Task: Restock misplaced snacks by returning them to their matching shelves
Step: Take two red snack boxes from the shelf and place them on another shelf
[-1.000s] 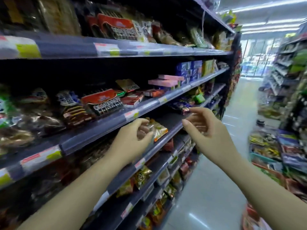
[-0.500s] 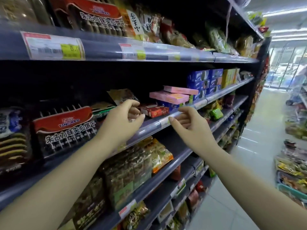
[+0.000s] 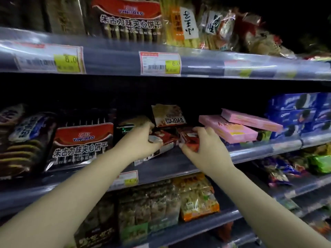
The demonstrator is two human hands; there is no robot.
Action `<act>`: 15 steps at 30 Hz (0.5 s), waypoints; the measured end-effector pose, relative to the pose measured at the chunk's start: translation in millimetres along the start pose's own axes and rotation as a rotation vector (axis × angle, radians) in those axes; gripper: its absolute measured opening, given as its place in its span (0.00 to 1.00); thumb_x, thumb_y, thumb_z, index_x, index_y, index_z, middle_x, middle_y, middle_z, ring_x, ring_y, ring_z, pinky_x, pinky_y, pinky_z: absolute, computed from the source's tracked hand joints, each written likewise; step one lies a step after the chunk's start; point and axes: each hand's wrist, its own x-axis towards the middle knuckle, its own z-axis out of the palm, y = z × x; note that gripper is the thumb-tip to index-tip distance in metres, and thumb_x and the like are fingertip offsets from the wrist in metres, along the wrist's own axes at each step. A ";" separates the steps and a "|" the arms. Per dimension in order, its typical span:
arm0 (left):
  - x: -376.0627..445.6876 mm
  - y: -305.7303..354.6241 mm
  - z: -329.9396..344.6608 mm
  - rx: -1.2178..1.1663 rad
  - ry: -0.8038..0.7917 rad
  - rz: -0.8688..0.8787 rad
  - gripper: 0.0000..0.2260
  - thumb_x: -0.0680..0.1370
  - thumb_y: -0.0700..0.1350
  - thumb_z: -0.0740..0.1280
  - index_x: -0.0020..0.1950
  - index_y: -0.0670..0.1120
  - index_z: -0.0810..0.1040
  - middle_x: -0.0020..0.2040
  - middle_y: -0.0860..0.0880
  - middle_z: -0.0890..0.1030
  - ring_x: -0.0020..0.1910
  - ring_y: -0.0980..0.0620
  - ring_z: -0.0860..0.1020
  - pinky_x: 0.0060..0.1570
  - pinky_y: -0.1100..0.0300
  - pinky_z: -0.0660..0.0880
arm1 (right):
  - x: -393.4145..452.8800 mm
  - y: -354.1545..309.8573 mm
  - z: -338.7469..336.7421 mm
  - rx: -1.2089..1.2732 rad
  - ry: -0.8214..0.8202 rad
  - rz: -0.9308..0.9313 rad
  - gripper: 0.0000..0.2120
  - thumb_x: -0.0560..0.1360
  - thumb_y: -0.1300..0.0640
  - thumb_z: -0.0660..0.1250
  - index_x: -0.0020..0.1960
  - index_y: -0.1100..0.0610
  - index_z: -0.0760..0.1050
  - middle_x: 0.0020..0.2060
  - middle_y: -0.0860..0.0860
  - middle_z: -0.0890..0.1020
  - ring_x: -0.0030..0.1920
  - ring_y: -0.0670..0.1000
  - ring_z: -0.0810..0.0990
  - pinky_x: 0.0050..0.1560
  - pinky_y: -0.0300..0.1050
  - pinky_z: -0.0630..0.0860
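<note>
On the middle shelf (image 3: 179, 165) lie two red and brown snack boxes side by side. My left hand (image 3: 141, 142) grips the left red box (image 3: 164, 140) from its left end. My right hand (image 3: 206, 145) holds the smaller red packet (image 3: 189, 140) with fingers curled round its front edge. Just behind them a beige box with Korean lettering (image 3: 168, 116) leans upright. A green-marked dark pack (image 3: 125, 128) sits behind my left hand.
A black and red Yinored biscuit pack (image 3: 80, 145) stands left of my hands. Two pink flat boxes (image 3: 236, 128) lie stacked to the right, with blue Oreo boxes (image 3: 295, 113) beyond. The upper shelf edge (image 3: 197, 63) with price tags overhangs close above.
Both hands have moved from the shelf's front edge into the middle shelf and taken hold of the red boxes. The view has come closer to the shelf.
</note>
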 end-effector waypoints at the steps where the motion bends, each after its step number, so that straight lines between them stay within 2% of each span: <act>1: 1.1 0.4 1.9 0.011 -0.010 -0.027 0.32 0.74 0.57 0.69 0.74 0.48 0.64 0.70 0.49 0.73 0.65 0.50 0.73 0.52 0.63 0.67 | 1.1 2.7 0.1 -0.027 -0.020 -0.029 0.28 0.73 0.39 0.65 0.67 0.55 0.71 0.61 0.54 0.75 0.62 0.56 0.74 0.58 0.50 0.73; 4: -1.1 2.2 6.9 0.075 -0.018 -0.075 0.29 0.72 0.58 0.70 0.70 0.50 0.70 0.68 0.50 0.73 0.64 0.50 0.73 0.56 0.62 0.70 | 1.7 11.1 -0.3 -0.103 -0.078 -0.121 0.24 0.74 0.41 0.63 0.65 0.53 0.74 0.60 0.51 0.78 0.61 0.54 0.75 0.59 0.48 0.72; 7: -9.0 5.8 9.2 0.114 -0.007 -0.088 0.26 0.69 0.62 0.70 0.64 0.54 0.76 0.63 0.52 0.74 0.61 0.51 0.75 0.61 0.55 0.73 | 1.5 17.6 -2.8 -0.071 -0.079 -0.173 0.22 0.76 0.42 0.62 0.65 0.53 0.75 0.60 0.50 0.79 0.61 0.54 0.76 0.60 0.49 0.72; 10: -16.3 11.4 5.5 0.166 0.119 -0.083 0.24 0.67 0.65 0.70 0.59 0.56 0.79 0.61 0.55 0.76 0.60 0.51 0.76 0.59 0.52 0.74 | 0.5 20.6 -7.2 -0.012 -0.068 -0.200 0.22 0.76 0.42 0.63 0.64 0.52 0.77 0.61 0.50 0.80 0.61 0.53 0.77 0.59 0.49 0.73; 15: -20.9 29.9 -12.6 0.140 0.364 -0.047 0.20 0.67 0.62 0.71 0.56 0.56 0.81 0.60 0.56 0.78 0.57 0.50 0.78 0.56 0.51 0.75 | -6.0 17.2 -21.6 0.107 -0.012 -0.264 0.21 0.74 0.42 0.67 0.60 0.54 0.80 0.54 0.51 0.84 0.55 0.54 0.81 0.55 0.51 0.76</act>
